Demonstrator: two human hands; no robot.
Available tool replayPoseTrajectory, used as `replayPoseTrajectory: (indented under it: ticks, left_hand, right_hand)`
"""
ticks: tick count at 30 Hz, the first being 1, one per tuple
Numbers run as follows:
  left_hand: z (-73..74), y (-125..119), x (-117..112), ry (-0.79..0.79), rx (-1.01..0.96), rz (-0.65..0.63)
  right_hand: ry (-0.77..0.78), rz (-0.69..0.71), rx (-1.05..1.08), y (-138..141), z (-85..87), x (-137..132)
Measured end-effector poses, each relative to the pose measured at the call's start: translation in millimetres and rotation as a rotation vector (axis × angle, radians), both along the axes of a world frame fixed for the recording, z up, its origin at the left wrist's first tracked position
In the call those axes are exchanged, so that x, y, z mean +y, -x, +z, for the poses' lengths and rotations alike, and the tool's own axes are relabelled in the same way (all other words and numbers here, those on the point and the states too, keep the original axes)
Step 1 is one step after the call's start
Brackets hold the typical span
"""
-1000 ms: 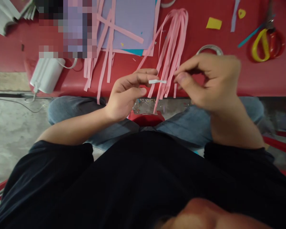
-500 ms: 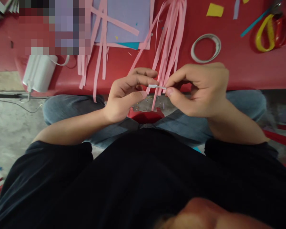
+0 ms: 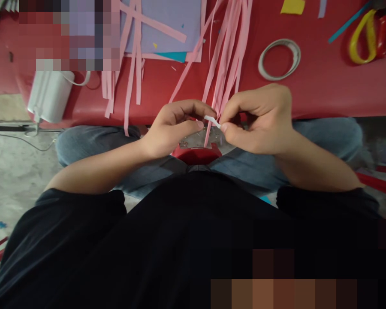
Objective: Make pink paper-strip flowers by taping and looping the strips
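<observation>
A short, narrow white strip (image 3: 212,120), perhaps tape or paper, is pinched between the thumb and index finger of my right hand (image 3: 259,120). It slants up to the left, its far end by the index fingertip of my left hand (image 3: 175,128). The left thumb and fingers are apart, curved around the air beside the strip; whether the index finger touches it I cannot tell. Just beyond both hands, long pink paper strips (image 3: 227,56) hang over the edge of the red table (image 3: 334,94).
A tape roll (image 3: 262,73) lies beyond my right hand, with yellow-and-red-handled scissors (image 3: 354,51) at far right. Purple sheets (image 3: 167,36) and more pink strips (image 3: 138,77) lie left of centre. A white box-like device (image 3: 49,96) with a cable sits at the left table edge.
My right hand has shifted slightly left, closer to my left hand. The white strip now tilts instead of lying level. My left thumb and index finger have drawn a little to the right.
</observation>
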State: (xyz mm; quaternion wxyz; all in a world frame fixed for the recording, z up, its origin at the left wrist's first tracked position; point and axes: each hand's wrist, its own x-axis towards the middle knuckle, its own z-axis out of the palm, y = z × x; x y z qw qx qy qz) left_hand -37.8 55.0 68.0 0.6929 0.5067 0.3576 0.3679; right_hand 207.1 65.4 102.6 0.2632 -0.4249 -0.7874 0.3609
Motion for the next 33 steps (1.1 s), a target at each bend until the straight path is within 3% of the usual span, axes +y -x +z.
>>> replayPoseTrajectory:
  ticks: [7,10,15,21,33]
  left_hand:
    - [2.6,-3,1,0.187,0.049,0.082]
    - [7.4,-3,1,0.213,0.061,0.12]
    - [4.0,-3,0,0.186,0.01,0.131]
    - [-1.5,-2,0,0.107,0.076,0.124]
    - [0.4,1,6,0.008,0.082,0.228]
  right_hand:
    - [0.067,-0.029,0.314,15,-15.2,-2]
    - [0.095,-0.091,0.344,19,-23.6,1]
    - [0.061,-0.172,0.413,25,-41.9,6]
    - [-0.02,-0.147,0.416,29,-53.2,12]
    - [-0.083,-0.147,0.479,27,-48.5,16]
